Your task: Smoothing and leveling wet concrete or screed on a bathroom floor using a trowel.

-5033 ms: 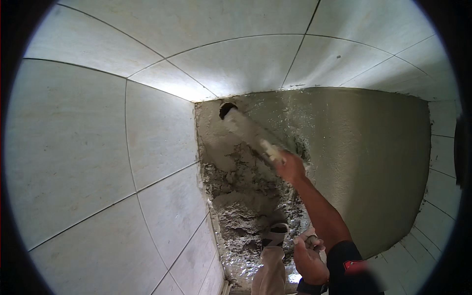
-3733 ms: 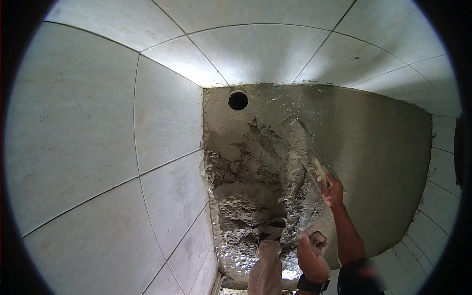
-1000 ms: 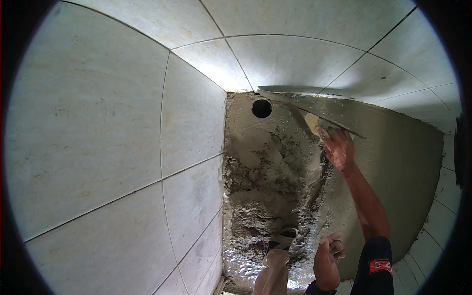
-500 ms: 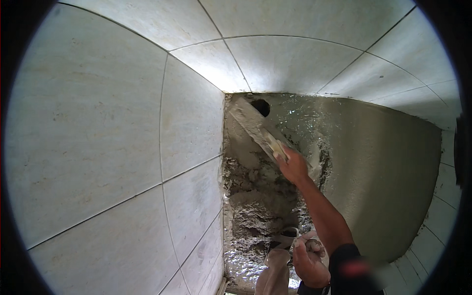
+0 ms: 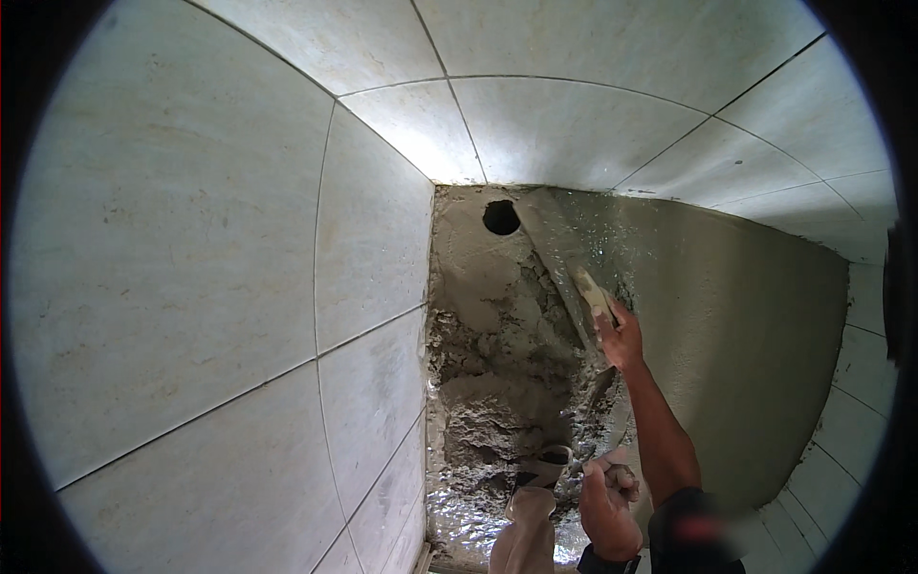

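Note:
My right hand [image 5: 620, 335] is closed round the pale handle of a long rectangular plastering trowel [image 5: 557, 251]. Its mortar-smeared blade lies slanting on the wet grey mortar [image 5: 478, 273], the far end just right of a round dark drain hole [image 5: 500, 217]. Low in the view, my left hand [image 5: 610, 507] is held palm up beside a sandalled foot [image 5: 537, 469]. Its grey-smeared fingers are loosely curled, the thumb stands apart, and nothing shows in it.
Large pale tiles cover the left wall [image 5: 220, 239] and the far wall [image 5: 574, 124]. Smoothed mortar [image 5: 746, 354] spreads over the right side of the floor. Rough, wet, lumpy mortar [image 5: 488, 421] lies near the foot along the left wall.
My right hand has swept the trowel rightward and turned its blade more upright in the view. The drain hole, partly covered before, now shows whole. My left hand stays low beside the foot.

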